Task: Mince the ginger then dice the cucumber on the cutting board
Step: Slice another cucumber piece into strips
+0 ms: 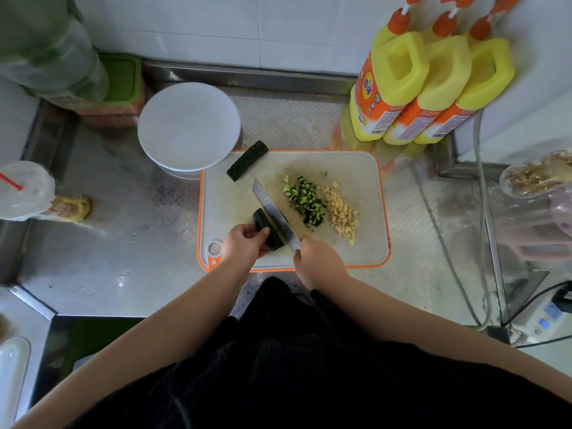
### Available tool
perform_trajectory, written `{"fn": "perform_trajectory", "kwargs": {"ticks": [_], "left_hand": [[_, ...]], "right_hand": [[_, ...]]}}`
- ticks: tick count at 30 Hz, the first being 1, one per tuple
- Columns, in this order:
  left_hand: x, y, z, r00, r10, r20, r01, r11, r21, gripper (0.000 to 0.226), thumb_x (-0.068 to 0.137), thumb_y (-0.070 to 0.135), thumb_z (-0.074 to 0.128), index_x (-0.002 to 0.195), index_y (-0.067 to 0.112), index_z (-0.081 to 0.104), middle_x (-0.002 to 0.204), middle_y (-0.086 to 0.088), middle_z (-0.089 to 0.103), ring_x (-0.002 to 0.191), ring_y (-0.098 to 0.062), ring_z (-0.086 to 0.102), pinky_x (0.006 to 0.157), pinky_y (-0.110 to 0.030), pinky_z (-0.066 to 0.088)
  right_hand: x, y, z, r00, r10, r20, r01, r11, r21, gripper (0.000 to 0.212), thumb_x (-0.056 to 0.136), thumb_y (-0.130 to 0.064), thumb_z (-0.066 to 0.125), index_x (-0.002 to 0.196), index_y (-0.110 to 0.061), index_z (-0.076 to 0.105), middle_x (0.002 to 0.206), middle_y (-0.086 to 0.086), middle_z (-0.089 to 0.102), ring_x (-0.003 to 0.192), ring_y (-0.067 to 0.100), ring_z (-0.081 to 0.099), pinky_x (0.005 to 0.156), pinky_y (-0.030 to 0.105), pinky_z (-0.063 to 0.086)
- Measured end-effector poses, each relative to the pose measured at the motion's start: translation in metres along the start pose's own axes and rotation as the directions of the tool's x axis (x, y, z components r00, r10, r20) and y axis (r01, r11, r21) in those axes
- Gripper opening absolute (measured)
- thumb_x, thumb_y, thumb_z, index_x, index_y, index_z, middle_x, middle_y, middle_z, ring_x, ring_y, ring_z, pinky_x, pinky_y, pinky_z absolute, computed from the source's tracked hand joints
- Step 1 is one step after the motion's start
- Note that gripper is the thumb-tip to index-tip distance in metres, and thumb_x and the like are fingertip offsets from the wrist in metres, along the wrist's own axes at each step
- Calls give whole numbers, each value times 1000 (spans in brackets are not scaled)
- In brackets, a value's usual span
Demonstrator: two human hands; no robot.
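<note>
A white cutting board (356, 168) with an orange rim lies on the steel counter. On it sit a pile of minced ginger (342, 213) and, to its left, a pile of diced cucumber (305, 201). My left hand (243, 244) grips a dark cucumber piece (267, 230) near the board's front left. My right hand (318, 261) holds the handle of a knife (272, 210), whose blade rests lengthwise against that piece. Another cucumber piece (247, 161) lies at the board's far left corner.
A white plate (188, 126) stands behind the board's left corner. Three yellow bottles (430, 88) stand at the back right. A plastic cup with a straw (24, 190) is at the left, and cables (483, 212) run along the right.
</note>
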State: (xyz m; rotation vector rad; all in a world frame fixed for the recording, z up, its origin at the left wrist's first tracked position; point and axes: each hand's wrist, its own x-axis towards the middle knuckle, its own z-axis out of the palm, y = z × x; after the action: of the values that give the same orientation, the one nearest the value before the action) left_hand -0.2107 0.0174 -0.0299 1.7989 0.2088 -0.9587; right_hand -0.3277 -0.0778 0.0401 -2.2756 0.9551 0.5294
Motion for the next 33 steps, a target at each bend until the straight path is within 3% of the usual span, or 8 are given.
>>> {"fn": "perform_trajectory", "kwargs": {"ticks": [4,16,26,33], "left_hand": [[0,1,2,1000,-2,6,2,1000,-14,26,89,17,70,111,6,59,97,-9,70,84,-21,70,70,-29,58],[4,-2,2,1000,5,6,-5,1000,12,29,89,19,70,112,6,58,98,-11,69,87,-24,70,69,-30,58],[4,-1,4,1000,-5,3,5,1000,-5,25,90,16,69,109,6,56,95,-10,68,87,-23,69,71,-31,58],[6,-2,3,1000,-20,3,20,1000,-19,21,90,15,70,105,7,58,95,-11,69,88,-26,69,77,-37,60]], "right_hand": [[-4,-1,1,1000,-8,-3,8,1000,-9,19,99,-19,41,102,-3,51,99,16,63,94,32,60,69,34,40],[-6,-5,4,1000,-14,1,14,1000,-26,18,98,-17,41,103,-3,52,102,16,63,96,33,61,75,36,44],[1,-11,9,1000,9,6,-9,999,-35,9,97,-11,43,96,-8,51,99,15,63,94,31,61,67,31,36],[8,-11,11,1000,0,13,1,997,-81,16,96,-8,43,106,-1,53,103,16,64,96,31,61,68,30,37]]}}
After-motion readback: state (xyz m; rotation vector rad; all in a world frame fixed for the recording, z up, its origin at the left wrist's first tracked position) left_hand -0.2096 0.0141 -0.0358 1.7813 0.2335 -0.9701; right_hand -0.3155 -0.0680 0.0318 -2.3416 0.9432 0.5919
